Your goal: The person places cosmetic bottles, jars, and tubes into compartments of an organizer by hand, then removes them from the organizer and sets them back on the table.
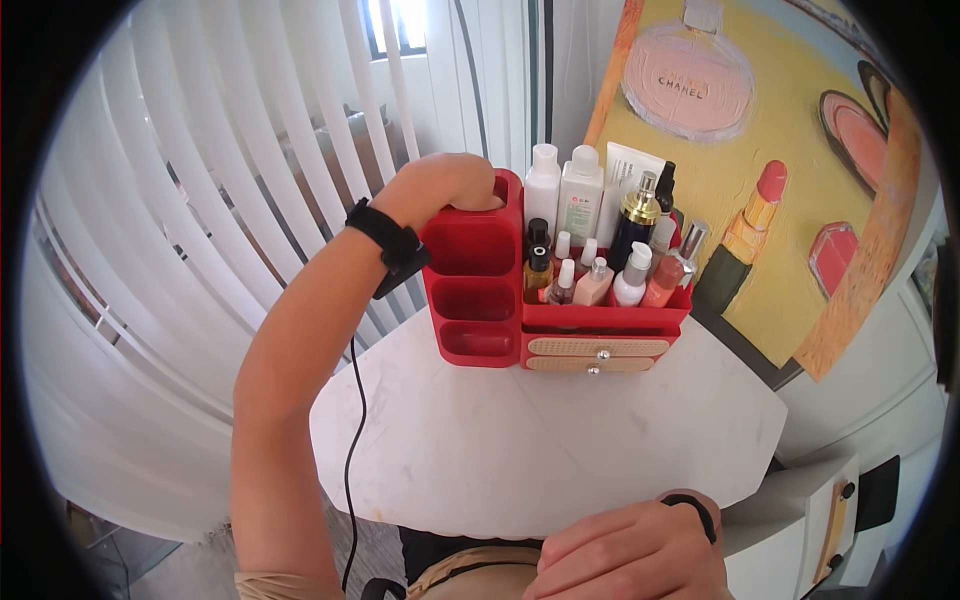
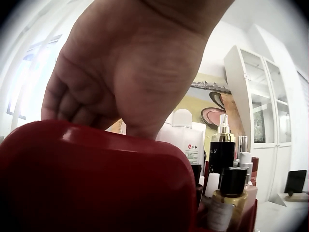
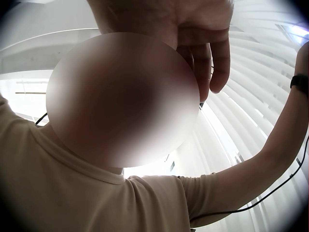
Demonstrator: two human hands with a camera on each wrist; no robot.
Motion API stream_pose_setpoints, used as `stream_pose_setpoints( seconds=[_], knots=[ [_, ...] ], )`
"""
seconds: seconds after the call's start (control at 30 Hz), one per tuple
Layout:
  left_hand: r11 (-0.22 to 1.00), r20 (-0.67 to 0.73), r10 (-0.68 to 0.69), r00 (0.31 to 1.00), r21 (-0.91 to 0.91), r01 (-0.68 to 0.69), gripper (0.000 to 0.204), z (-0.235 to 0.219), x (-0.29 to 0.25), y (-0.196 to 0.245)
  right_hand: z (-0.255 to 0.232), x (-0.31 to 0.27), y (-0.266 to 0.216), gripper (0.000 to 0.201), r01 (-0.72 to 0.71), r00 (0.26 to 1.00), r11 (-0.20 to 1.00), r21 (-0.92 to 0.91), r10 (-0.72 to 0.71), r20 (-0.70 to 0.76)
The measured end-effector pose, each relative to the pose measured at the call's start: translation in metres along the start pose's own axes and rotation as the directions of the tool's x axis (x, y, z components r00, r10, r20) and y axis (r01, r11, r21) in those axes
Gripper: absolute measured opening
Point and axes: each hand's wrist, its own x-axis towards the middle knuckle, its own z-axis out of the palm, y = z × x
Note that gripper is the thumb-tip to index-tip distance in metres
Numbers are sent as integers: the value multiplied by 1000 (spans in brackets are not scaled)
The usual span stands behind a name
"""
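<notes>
A red organizer (image 1: pixel 471 312) with open compartments stands at the back of the white table, bottles and two woven-front drawers on its right side. My left hand (image 1: pixel 455 187) reaches into its rearmost left compartment; the fingertips are hidden inside. In the left wrist view the hand (image 2: pixel 120 72) bends down behind the red wall (image 2: pixel 96 179), and what it touches in there cannot be seen. My right hand (image 1: pixel 630 550) hangs near my body at the table's front edge, fingers loosely bent, holding nothing visible; the right wrist view shows its fingers (image 3: pixel 219 63) hanging down.
White bottles (image 1: pixel 580 200), a dark blue pump bottle (image 1: pixel 632 225) and small nail-polish-like bottles fill the organizer's right part. Behind it leans a painting (image 1: pixel 700 180). Vertical blinds (image 1: pixel 200 200) hang at left. A black cable (image 1: pixel 360 420) runs down beside the marble-look table (image 1: pixel 560 440).
</notes>
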Motion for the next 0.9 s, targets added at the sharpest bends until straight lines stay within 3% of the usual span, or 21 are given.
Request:
stream_pose_setpoints(
  seconds=[0.17, 0.27, 0.33, 0.37, 0.43, 0.57, 0.6, 0.63, 0.77, 0.8, 0.83, 0.87, 0.9],
  knots=[
    [999, -55, -51, 997, -16, 50, 39, 7, 5, -7, 0, 1, -3, 14, -20, 1000, 1000, -5, 20, -11],
    [1000, -47, 9, 999, 3, -9, 34, 14, 16, -19, -1, -1, 2, 13, 17, 1000, 999, -27, -18, -15],
    [973, -152, 226, 962, -12, -230, 33, 17, 16, -24, 0, 0, 4, 13, 45, 999, 998, -50, -46, -8],
    [974, -151, 221, 963, -12, -226, 33, 14, 15, -24, 1, 0, 3, 13, 46, 999, 998, -45, -46, -8],
    [989, 49, 134, 990, 54, -137, 34, 7, 15, -18, 1, 1, 2, 13, 24, 1000, 998, -50, -24, -9],
    [997, -37, 72, 997, 33, -71, 25, 6, 13, -2, -6, -3, -4, 14, 25, 1000, 998, -62, -26, -17],
    [999, -10, 24, 1000, 35, -24, 26, 0, 7, 3, -18, -11, -13, 33, -178, 971, 982, 65, 165, 170],
    [999, 16, -24, 1000, 38, 24, 27, -4, 3, 6, -24, -15, -18, 54, -391, 874, 908, 148, 316, 370],
    [996, 36, -70, 997, 66, 68, 30, -8, 7, 3, -15, -13, -18, 54, -373, 890, 918, 135, 312, 333],
    [998, 42, -42, 998, 58, 39, 35, -2, 15, -6, -4, -4, -12, 33, -182, 973, 982, 43, 174, 153],
    [999, 47, -15, 999, 51, 12, 41, -4, 11, -10, 1, 1, -7, 13, 0, 1000, 997, -81, -1, -13],
    [998, 45, -18, 999, 56, 15, 41, -7, 7, -18, 0, 2, -5, 13, 6, 1000, 997, -80, -7, -15],
    [995, -190, 88, 978, -33, -96, 44, -9, 2, -29, 0, 2, -3, 13, 31, 1000, 996, -88, -31, -1]
  ],
)
